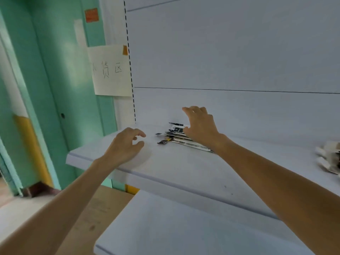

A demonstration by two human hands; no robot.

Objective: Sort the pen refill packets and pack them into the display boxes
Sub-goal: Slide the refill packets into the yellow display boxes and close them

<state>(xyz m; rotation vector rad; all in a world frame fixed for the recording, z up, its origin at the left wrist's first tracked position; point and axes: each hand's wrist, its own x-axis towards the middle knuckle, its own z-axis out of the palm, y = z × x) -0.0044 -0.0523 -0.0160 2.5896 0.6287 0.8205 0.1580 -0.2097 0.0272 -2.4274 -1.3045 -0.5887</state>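
Mid-frame, our right hand (199,126) spreads its fingers, gripping nothing, over the right end of the stack of pen refill packets (176,138) on the white shelf (184,168). The stack's long axis slants from centre towards lower right. Our left hand (125,146), loosely curled and empty, sits just left of it; the right is nearer.

Soft, even daylight, brightest on the mint-green painted wall (55,70) at upper left. The pale grey metal shelf (184,172) carries only faint shadows. Everything is slightly blurred, and straight lines bow near the edges.
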